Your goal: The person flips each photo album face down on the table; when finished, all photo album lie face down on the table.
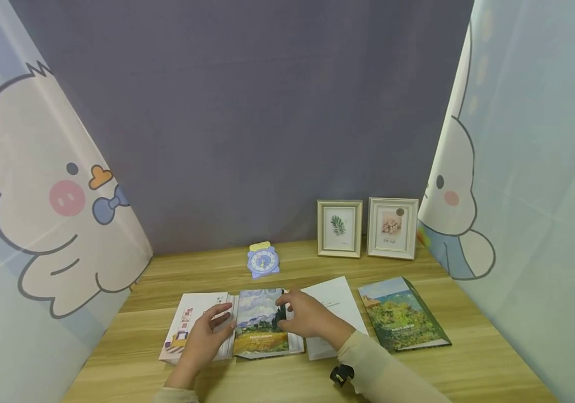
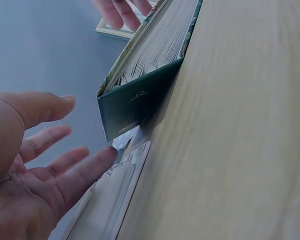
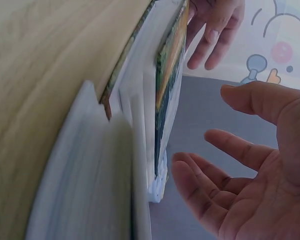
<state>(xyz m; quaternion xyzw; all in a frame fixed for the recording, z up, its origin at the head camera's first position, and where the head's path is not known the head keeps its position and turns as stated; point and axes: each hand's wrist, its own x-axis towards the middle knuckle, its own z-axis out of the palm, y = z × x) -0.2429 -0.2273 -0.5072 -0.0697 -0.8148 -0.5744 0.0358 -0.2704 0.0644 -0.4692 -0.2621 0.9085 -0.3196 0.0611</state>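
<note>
Wood-grain tabletop (image 1: pixel 126 358) spans the near area, with a plain grey curtain (image 1: pixel 242 123) behind it and cartoon-printed panels (image 1: pixel 30 190) at left and right. At the center of the near row we locate the landscape-cover photo album (image 1: pixel 259 319), lying between a white album (image 1: pixel 199 302) on its left and a plain white book (image 1: pixel 339 299) on its right. We note the left hand (image 1: pixel 204 338) at the album's left side: forearm entering from the near edge, palm facing inward, thumb apart from the extended fingers, nothing gripped, fingertips just beside the spine. We note the right hand (image 1: pixel 307 319) over the album's right side: forearm slanting from near right toward far left, thumb and fingers spread apart in a loose curve, nothing gripped. From the right wrist view we read a gap between these fingers and the cover. Farther right lies a green-toned photo album (image 1: pixel 400 319). Along the far side we find a blue clock (image 1: pixel 263 261) and, to its right, two upright picture frames (image 1: pixel 340 228).
</note>
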